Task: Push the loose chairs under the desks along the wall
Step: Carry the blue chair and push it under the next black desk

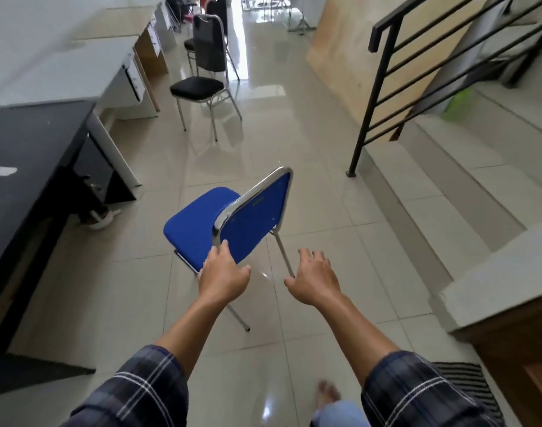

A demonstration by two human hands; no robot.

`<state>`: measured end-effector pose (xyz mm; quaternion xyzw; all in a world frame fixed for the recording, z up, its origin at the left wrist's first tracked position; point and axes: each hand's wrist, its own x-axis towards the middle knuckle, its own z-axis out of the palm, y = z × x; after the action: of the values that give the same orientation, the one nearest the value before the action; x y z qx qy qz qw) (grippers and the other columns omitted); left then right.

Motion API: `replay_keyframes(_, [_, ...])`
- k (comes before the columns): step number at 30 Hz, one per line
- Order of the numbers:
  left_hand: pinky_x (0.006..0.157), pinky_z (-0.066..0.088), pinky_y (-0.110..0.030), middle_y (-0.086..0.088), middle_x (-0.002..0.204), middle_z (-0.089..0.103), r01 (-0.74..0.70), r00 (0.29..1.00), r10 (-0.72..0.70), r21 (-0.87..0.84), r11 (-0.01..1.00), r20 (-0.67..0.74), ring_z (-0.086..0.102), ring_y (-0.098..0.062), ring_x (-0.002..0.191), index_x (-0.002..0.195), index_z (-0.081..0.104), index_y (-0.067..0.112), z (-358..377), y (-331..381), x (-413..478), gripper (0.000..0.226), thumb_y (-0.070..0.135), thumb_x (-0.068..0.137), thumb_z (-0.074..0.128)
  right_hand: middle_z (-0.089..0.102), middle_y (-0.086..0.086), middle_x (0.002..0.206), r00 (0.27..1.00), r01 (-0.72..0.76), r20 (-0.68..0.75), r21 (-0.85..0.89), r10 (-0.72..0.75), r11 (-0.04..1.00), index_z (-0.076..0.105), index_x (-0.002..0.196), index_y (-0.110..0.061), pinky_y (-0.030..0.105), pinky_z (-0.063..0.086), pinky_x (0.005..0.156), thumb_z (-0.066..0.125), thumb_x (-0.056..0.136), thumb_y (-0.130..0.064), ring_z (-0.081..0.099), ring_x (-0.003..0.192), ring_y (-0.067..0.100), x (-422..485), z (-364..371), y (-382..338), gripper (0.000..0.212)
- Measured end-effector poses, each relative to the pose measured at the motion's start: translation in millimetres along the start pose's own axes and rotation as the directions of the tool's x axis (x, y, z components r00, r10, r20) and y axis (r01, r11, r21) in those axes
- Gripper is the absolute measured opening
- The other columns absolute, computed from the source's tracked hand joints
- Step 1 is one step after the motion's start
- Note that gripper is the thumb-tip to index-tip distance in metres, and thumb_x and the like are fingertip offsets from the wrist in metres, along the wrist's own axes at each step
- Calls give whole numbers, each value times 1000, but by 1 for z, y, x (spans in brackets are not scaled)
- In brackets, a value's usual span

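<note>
A blue padded chair (201, 223) with a chrome frame stands loose on the tiled floor in the middle, its backrest toward me and its seat facing the black desk (32, 143) on the left. My left hand (223, 274) is spread in front of the backrest's lower near corner; whether it touches is unclear. My right hand (314, 280) hovers open beside the chair's right rear leg, holding nothing. Further down the aisle a black chair (201, 84) stands away from the white desk (78, 69), with another black chair (214, 13) behind it.
Desks line the left wall. A staircase with a black railing (417, 78) and tiled steps (433, 186) rises on the right. A plywood board (349, 50) leans against it. A wooden cabinet (516, 328) and a striped mat (470, 383) sit at the near right.
</note>
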<state>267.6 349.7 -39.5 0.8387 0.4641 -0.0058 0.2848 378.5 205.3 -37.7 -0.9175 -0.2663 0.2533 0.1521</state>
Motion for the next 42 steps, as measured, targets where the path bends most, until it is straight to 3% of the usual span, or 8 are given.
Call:
replay_keyframes(6, [117, 24, -51, -12, 163, 13, 66, 988, -60, 35, 997, -141, 16, -30, 149, 157, 15, 19, -9, 33, 66, 85, 41, 89, 61, 32, 12, 150, 991, 130, -49, 50, -128, 990, 27, 153, -17, 41, 42, 107, 59, 92, -34, 36, 137, 29, 87, -29, -19, 71])
replay_keyframes(13, [120, 10, -51, -7, 165, 0, 210, 977, -207, 66, 975, -49, 1, -31, 151, 157, 4, 32, 4, 61, 122, 81, 57, 94, 48, 6, 13, 168, 935, 347, -92, 51, -342, 936, 16, 159, -17, 52, 28, 120, 55, 96, -44, 12, 154, 31, 189, -67, -37, 78])
replay_keyframes(17, [120, 11, -51, -6, 164, 13, 296, 953, -293, 31, 955, -77, 7, -30, 150, 153, 21, 36, 12, 70, 139, 62, 62, 97, 27, 0, 9, 169, 889, 457, -3, -52, -458, 888, 18, 160, -26, 54, 12, 124, 47, 100, -48, -4, 156, 29, 235, -81, -38, 70])
replay_keyframes(20, [114, 23, -46, -6, 151, 35, 361, 926, -356, 15, 933, -126, 30, -30, 139, 143, 36, 34, 16, 67, 146, 54, 60, 98, 23, -6, 3, 170, 865, 498, 118, -94, -487, 862, 22, 158, -37, 60, 2, 122, 37, 102, -53, -12, 156, 29, 258, -80, -34, 60])
replay_keyframes(25, [95, 38, -43, -9, 127, 51, 529, 827, -541, -113, 841, -151, 48, -32, 114, 122, 49, 25, 16, 67, 154, 56, 62, 97, 16, 7, 3, 169, 864, 490, 103, 55, -493, 870, 50, 132, -37, 62, 3, 120, 34, 102, -54, -8, 156, 28, 277, -78, -36, 39])
replay_keyframes(30, [78, 39, -39, -8, 110, 56, 616, 733, -644, -187, 765, -221, 50, -26, 96, 108, 54, 19, 17, 74, 158, 64, 61, 98, 7, 21, 5, 166, 878, 436, 134, 171, -459, 884, 57, 115, -30, 60, 3, 121, 34, 103, -52, -4, 156, 26, 300, -82, -43, 33])
replay_keyframes(36, [73, 40, -35, -8, 101, 59, 710, 593, -799, -402, 578, -99, 54, -25, 88, 101, 58, 15, 14, 69, 170, 50, 50, 98, 22, 48, 3, 146, 897, 368, 156, 253, -414, 895, 56, 95, -32, 60, 23, 116, 38, 101, -55, 21, 149, 26, 324, -80, -49, 30])
replay_keyframes(42, [66, 46, -35, -13, 95, 61, 652, 488, -867, -700, 289, 96, 58, -29, 81, 101, 60, 10, 10, 78, 179, 36, 34, 91, 36, 47, -2, 140, 912, 361, 111, 239, -395, 902, 54, 122, -23, 57, 32, 112, 43, 97, -57, 32, 141, 22, 333, -76, -45, 44])
